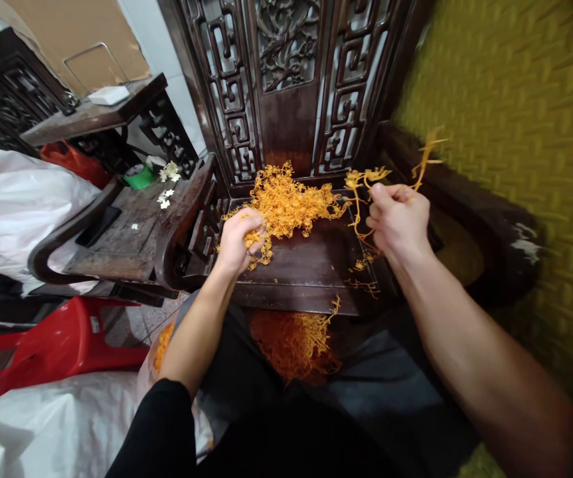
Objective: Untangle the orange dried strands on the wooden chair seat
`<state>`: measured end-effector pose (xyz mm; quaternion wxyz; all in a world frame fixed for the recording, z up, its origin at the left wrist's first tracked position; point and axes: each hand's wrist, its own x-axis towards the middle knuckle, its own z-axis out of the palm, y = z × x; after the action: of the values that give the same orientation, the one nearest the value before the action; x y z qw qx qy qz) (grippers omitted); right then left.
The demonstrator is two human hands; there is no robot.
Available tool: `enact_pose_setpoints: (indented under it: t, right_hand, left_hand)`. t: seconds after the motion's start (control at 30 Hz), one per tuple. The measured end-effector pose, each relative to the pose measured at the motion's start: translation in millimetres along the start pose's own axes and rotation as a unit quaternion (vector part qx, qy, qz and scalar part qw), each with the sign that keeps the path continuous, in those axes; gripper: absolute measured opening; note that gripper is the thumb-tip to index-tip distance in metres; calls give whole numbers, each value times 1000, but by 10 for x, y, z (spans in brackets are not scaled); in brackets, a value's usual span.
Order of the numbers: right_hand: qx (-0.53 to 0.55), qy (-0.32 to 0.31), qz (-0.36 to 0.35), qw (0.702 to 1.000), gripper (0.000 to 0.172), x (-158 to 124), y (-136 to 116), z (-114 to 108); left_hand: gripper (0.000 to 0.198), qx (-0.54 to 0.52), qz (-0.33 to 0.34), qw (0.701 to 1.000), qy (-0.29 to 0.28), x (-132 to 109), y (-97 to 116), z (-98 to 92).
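A heap of small orange flower-like pieces (291, 199) lies on the dark wooden chair seat (311, 259) in front of me. At the left edge of this heap, my left hand (240, 240) is closed around some of the orange pieces, which show between its fingers. My right hand (400, 218) pinches orange branched stems (358, 182) over the seat's right side, and thin ends stick out on both sides of the fist. A few loose orange bits (363, 262) lie below it. Between my legs is a pile of orange stems (296, 342), partly in shadow.
A carved chair back (289, 99) rises behind the heap. To the left stand another wooden chair (121, 245) with green tape (139, 176) and pale flower pieces on it, a red plastic stool (67, 338) and white sacks (42, 425). Yellow woven matting (515, 133) fills the right side.
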<state>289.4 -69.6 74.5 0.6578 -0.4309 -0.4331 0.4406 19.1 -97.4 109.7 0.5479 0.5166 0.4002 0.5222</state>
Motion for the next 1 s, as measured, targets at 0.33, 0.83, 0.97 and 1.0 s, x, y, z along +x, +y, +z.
enact_pose_setpoints:
  t: [0.33, 0.83, 0.97, 1.0]
  right_hand:
    - [95, -78, 113, 986, 48, -362, -186, 453]
    - [98, -70, 113, 986, 44, -547, -65, 667]
    - [145, 28, 103, 984, 54, -359, -163, 454]
    - [131, 20, 99, 986, 53, -343, -195, 416]
  left_hand:
    - [26, 5, -30, 999, -31, -10, 10, -49]
    - [27, 291, 54, 937, -186, -74, 54, 170]
    - [26, 265, 28, 938, -222, -124, 106, 156]
    - [26, 255, 25, 942, -216, -129, 108, 150]
